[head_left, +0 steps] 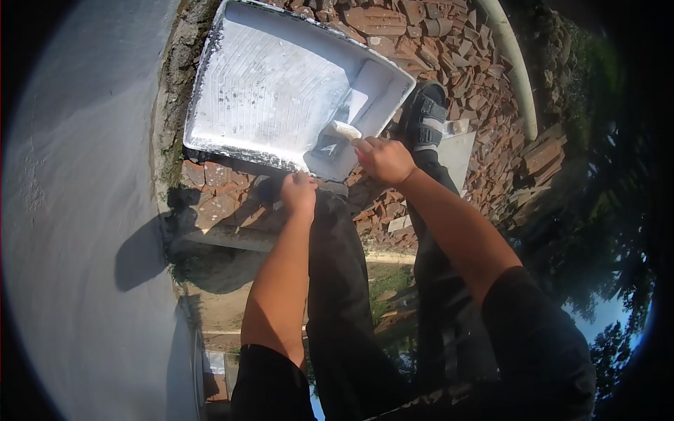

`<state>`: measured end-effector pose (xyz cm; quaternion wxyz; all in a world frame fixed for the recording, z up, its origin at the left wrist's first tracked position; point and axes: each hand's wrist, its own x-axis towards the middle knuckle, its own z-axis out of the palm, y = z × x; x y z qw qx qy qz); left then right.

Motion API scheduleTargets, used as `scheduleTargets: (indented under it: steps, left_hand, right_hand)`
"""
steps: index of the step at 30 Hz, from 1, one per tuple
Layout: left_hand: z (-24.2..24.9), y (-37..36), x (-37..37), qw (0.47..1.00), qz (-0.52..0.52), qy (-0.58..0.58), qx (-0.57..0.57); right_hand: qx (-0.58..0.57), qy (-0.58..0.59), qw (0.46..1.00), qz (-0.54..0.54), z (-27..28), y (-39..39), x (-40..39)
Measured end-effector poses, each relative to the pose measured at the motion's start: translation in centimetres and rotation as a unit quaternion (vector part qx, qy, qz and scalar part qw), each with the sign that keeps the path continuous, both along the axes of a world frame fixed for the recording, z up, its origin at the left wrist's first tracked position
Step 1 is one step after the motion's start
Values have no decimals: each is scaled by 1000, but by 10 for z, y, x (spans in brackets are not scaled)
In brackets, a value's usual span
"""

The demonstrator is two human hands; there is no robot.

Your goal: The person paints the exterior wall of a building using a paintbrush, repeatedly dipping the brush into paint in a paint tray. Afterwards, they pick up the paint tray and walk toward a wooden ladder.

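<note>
Outdoors in strong sunlight, a smooth grey wall [77, 210] fills the left side of the head view, with dark shadows falling across it, and beside it lies ground covered in broken reddish-brown tile pieces [484, 88]. A pale, curved pipe-like length [516, 67] lies over the rubble at the upper right, and greenery [618, 231] darkens the right edge. At the upper centre is a paint tray [263, 88], its inside coated white, with a ridged slope towards the wall and a deeper well towards the right; dark patches show along its white-smeared rim. The left hand [300, 193] is at the near rim of the tray, close to the corner by the well, its fingers drawn together at the edge; how firmly they grip cannot be made out. The right hand [385, 161] is closed around the handle of a paintbrush [345, 130], a bit of red showing at the fingers. The brush's whitish head is at the well, pointing towards the wall side; whether it touches the paint cannot be told. Just beyond the right hand, a foot in a dark strapped sandal [427, 116] stands beside the tray, near a flat pale slab [456, 158]. The person's dark trousers [340, 281] extend below the tray.
</note>
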<state>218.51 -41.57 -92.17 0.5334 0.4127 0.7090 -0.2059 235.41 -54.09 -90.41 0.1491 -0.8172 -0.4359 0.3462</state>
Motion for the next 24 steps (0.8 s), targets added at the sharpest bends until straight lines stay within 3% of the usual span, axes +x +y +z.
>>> scheduleTargets:
  steps: [9,15,19,21,24]
  left_hand:
    - [7,1,7,1000,-1,-3,10]
    - [27,7,-21,999,-16,-20,21]
    - [73,12,-38,998,-32,-25,38]
    - [102,12,-42,995,49,-62,53]
    - [164,15,-36,993,39,-85,73]
  right_hand:
    - [51,-63,995,57,7,-3,21]
    - [70,-53,994,66,54,-16,17]
    - [83,-23,995,54,99,-30,23]
    - [107,-23,992,58,133,-33,32]
    - [128,-11,991,42,202,-27,50]
